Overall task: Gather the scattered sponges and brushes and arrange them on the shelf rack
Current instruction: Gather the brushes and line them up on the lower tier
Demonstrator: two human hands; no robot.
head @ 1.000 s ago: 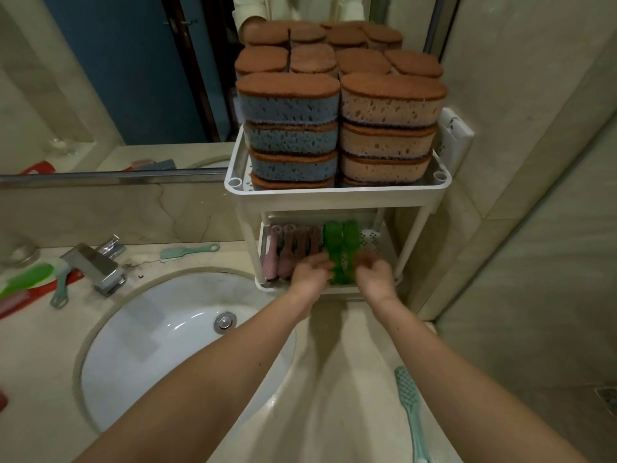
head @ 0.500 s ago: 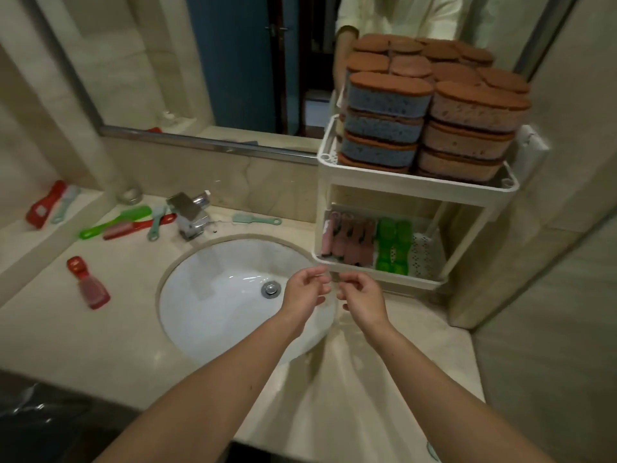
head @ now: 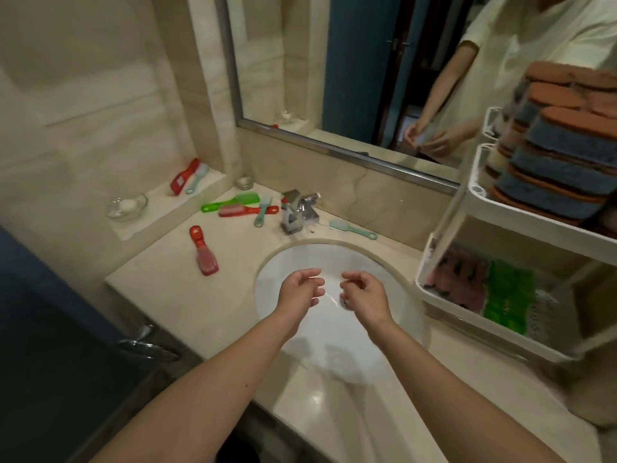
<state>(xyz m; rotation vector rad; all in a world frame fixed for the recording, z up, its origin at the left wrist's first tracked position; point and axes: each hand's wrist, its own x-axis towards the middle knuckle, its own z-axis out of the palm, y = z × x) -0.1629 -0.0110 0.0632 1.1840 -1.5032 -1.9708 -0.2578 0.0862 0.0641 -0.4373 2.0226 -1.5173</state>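
Over the sink basin [head: 337, 342], my left hand [head: 300, 292] and my right hand [head: 365, 295] hover side by side, fingers loosely curled, holding nothing. At the right stands the white two-tier rack [head: 474, 192]. Blue and tan sponges [head: 564, 162] are stacked on its top tier. Pink brushes [head: 457, 285] and green brushes [head: 507, 295] lie in its lower tier. A red brush [head: 204, 252] lies on the counter left of the sink. A green brush [head: 233, 202], a pink-bristled red brush [head: 247, 210] and a teal brush [head: 263, 210] lie left of the faucet. Another teal brush [head: 352, 228] lies to its right.
On the left ledge, a red brush [head: 183, 177] and a teal brush [head: 197, 178] lean beside a glass dish [head: 127, 207]. The chrome faucet [head: 298, 210] stands behind the basin, under the mirror [head: 367, 78]. A dark cabinet with a metal handle [head: 147, 345] borders the counter's left.
Both hands have drawn back from the rack's lower tier, leaving the green brushes there, and now hover empty over the sink. The view has swung left toward the scattered brushes.
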